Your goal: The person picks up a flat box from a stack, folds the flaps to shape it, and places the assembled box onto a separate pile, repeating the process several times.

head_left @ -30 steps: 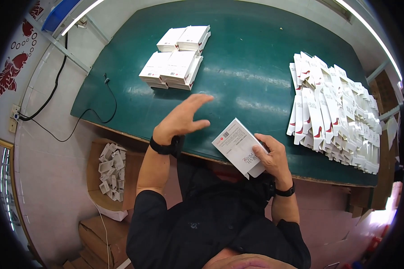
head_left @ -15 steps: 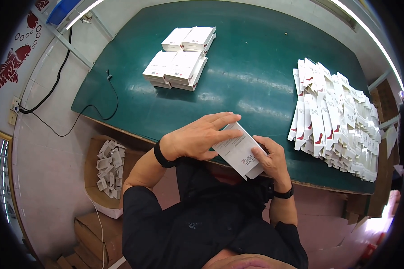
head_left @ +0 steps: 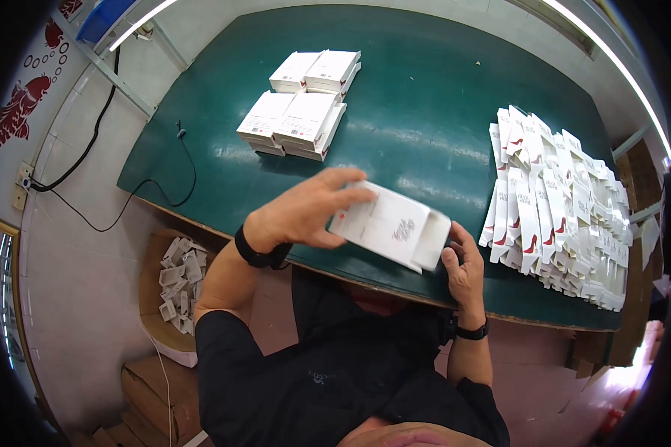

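Note:
A white cardboard box (head_left: 389, 229) with grey print hangs tilted over the table's near edge. My left hand (head_left: 306, 210) grips its left end, fingers over the top side and thumb below. The box's right end shows an open flap. Just right of that flap is my right hand (head_left: 464, 277), its thumb and fingers apart and holding nothing; a slight touch on the flap cannot be ruled out. Formed white boxes (head_left: 303, 115) stand in stacks at the far left of the table. On the right lies a large spread of flat white cartons (head_left: 548, 201) with red shoe prints.
The green table (head_left: 417, 112) fills the view ahead. A black cable (head_left: 194, 167) with a plug lies across its left edge. Below left, a cardboard carton (head_left: 150, 292) holds several small white pieces (head_left: 183, 283). More brown cartons (head_left: 156, 395) stand on the floor.
The box has swung to a flatter angle, its open end now pointing right. My right hand has released it and moved slightly right; the left hand has shifted left.

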Motion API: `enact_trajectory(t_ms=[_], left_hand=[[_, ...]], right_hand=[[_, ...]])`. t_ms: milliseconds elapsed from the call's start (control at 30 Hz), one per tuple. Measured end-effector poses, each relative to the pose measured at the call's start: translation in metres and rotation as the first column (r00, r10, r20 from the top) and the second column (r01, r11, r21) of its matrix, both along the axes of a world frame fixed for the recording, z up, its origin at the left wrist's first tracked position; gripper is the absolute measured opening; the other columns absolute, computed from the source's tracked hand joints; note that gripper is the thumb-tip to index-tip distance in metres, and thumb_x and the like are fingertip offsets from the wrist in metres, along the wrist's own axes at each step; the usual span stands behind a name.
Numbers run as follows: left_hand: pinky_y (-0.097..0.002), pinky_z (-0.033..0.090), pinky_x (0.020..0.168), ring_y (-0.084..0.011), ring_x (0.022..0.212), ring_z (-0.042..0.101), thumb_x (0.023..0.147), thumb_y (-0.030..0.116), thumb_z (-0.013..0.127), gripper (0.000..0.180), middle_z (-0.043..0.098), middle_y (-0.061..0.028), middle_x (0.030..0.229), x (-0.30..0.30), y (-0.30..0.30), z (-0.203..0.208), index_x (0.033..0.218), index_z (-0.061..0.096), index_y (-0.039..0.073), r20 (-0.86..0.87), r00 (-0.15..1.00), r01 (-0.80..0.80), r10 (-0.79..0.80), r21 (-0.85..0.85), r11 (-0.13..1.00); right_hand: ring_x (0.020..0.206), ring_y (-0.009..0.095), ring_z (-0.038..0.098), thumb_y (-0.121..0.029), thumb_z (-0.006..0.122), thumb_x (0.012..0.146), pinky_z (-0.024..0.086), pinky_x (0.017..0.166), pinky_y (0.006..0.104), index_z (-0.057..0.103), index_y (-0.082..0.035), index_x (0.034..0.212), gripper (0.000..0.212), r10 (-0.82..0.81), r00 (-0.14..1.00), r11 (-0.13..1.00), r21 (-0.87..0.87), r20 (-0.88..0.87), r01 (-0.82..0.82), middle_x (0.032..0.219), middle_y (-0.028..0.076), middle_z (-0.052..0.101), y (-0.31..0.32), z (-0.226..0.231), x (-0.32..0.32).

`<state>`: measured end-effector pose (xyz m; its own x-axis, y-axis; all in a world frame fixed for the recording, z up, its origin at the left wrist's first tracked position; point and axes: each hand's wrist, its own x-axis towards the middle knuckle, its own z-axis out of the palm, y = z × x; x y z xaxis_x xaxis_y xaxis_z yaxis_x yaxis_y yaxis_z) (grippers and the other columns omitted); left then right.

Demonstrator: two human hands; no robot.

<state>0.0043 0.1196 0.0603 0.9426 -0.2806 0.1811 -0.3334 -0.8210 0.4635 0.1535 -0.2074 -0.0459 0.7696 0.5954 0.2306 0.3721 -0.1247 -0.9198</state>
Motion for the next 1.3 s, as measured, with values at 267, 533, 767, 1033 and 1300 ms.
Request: enact_trajectory(t_ms=[267, 533, 767, 1033, 1300], left_hand=[[-0.0422, 0.047, 0.112, -0.0391, 0.133, 0.056, 0.071, 0.036, 0.089, 0.080, 0.060, -0.0233, 0.138, 0.027, 0.112, 0.023, 0.139, 0.061, 0.003, 0.288, 0.781, -0.571, 0.554, -0.026, 0.820], [-0.0408, 0.052, 0.105, -0.0342, 0.126, 0.065, 0.073, 0.057, 0.088, 0.090, 0.065, -0.0234, 0.137, 0.091, 0.204, 0.025, 0.140, 0.063, 0.002, 0.105, 0.371, -0.928, 0.923, 0.088, 0.363], [-0.0410, 0.055, 0.101, -0.0326, 0.120, 0.069, 0.074, 0.063, 0.085, 0.093, 0.070, -0.0235, 0.131, 0.136, 0.234, 0.025, 0.139, 0.063, 0.000, -0.011, 0.227, -0.956, 0.974, 0.188, 0.225], [-0.0408, 0.055, 0.101, -0.0317, 0.120, 0.070, 0.077, 0.065, 0.082, 0.094, 0.070, -0.0231, 0.132, 0.158, 0.249, 0.014, 0.139, 0.063, -0.002, -0.033, 0.185, -0.954, 0.982, 0.236, 0.188], [-0.0415, 0.057, 0.099, -0.0317, 0.119, 0.070, 0.078, 0.065, 0.082, 0.092, 0.070, -0.0232, 0.132, 0.162, 0.249, 0.010, 0.139, 0.063, -0.003, -0.021, 0.197, -0.945, 0.980, 0.261, 0.195]], right_hand=[[0.121, 0.036, 0.065, -0.017, 0.081, 0.088, 0.051, 0.104, 0.0437, 0.068, 0.000, 0.129, 0.047, 0.052, 0.932, 0.981, -0.191, 0.360, 0.019, 0.134, 0.019, 0.068, 0.002, -0.008, -0.009], [0.119, 0.037, 0.065, -0.013, 0.083, 0.082, 0.052, 0.102, 0.0444, 0.072, 0.000, 0.119, 0.041, 0.061, 0.939, 0.977, -0.214, 0.337, 0.014, 0.129, 0.018, 0.070, 0.005, -0.006, -0.006], [0.119, 0.036, 0.065, -0.011, 0.081, 0.084, 0.052, 0.102, 0.0430, 0.072, 0.000, 0.118, 0.038, 0.072, 0.942, 0.972, -0.234, 0.327, 0.007, 0.129, 0.017, 0.070, 0.007, -0.002, -0.003], [0.116, 0.036, 0.065, -0.010, 0.083, 0.080, 0.051, 0.100, 0.0439, 0.073, -0.002, 0.116, 0.038, 0.059, 0.948, 0.974, -0.224, 0.313, 0.014, 0.126, 0.015, 0.071, 0.009, -0.006, -0.001], [0.115, 0.035, 0.066, -0.009, 0.084, 0.078, 0.051, 0.100, 0.0432, 0.073, -0.003, 0.115, 0.038, 0.056, 0.954, 0.977, -0.215, 0.293, 0.009, 0.126, 0.015, 0.071, 0.009, -0.005, 0.001]])
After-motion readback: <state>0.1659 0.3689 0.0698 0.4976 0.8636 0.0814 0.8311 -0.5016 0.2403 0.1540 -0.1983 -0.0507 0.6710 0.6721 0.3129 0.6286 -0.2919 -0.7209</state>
